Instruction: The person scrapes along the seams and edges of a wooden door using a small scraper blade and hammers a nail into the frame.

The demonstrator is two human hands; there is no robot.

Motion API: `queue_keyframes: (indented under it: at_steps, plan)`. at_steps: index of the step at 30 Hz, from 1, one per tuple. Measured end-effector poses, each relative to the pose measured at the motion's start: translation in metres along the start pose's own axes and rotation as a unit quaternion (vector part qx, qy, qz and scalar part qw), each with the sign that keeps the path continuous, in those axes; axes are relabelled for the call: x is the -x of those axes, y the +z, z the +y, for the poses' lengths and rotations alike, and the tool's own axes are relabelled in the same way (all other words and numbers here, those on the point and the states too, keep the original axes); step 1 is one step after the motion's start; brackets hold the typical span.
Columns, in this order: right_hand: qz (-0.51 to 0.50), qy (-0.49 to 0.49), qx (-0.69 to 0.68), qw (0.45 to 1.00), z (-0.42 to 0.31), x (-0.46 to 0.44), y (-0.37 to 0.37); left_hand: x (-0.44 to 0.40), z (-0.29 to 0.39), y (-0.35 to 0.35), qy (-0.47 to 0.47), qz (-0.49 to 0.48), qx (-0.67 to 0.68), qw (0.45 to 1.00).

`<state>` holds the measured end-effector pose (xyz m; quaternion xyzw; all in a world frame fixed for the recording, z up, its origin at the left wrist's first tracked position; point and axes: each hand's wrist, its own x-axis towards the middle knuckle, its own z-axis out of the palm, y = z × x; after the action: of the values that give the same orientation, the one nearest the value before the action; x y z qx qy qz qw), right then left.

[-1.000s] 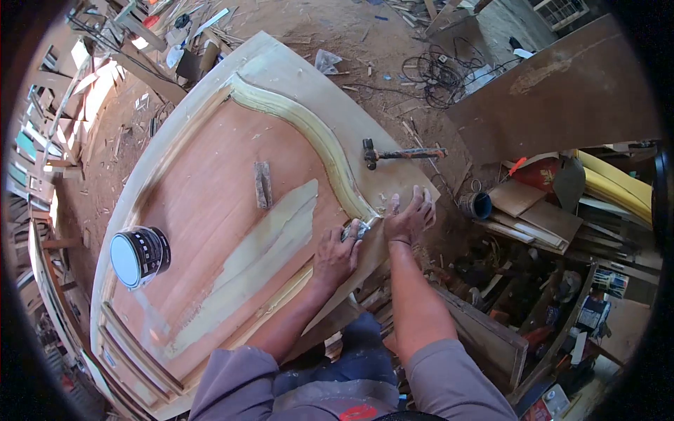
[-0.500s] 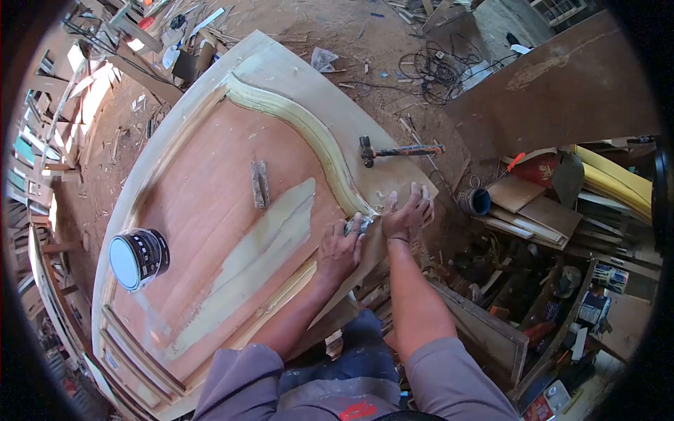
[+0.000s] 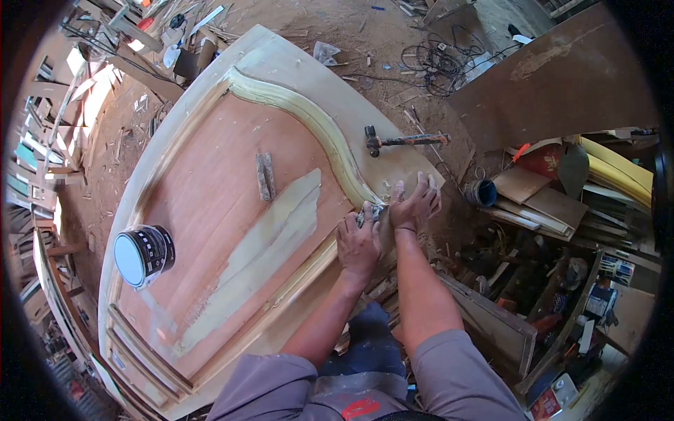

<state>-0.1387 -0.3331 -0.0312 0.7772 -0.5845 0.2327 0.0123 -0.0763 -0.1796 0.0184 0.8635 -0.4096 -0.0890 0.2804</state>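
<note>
While the nearer left hand [image 3: 359,247] is gripping a small, silvery-grey, crumpled-looking piece [image 3: 370,213], the pale-yellow, curved wooden moulding [image 3: 313,121] is stretching forward and leftward from just beyond that grip, and the right hand [image 3: 415,208] is resting open just rightward.

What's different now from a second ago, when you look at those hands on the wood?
The left hand has moved a little to the right, closer to the right hand, bringing along the small greyish object it was already holding. Nothing was visibly picked up or let go. The hammer, paint bucket and small block stayed put on the panel.
</note>
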Motion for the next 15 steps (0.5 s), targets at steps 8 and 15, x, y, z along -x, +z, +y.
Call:
queue_keyframes:
  at_steps: [8, 15]
  plan:
    - [-0.001, 0.006, 0.017, 1.000, -0.001, 0.002, -0.003, 0.015, -0.039, -0.032, -0.021, -0.139, 0.132, 0.981]
    - [-0.001, 0.010, 0.011, 1.000, 0.000, -0.002, -0.002, 0.013, -0.058, -0.037, 0.101, -0.087, 0.044, 0.990]
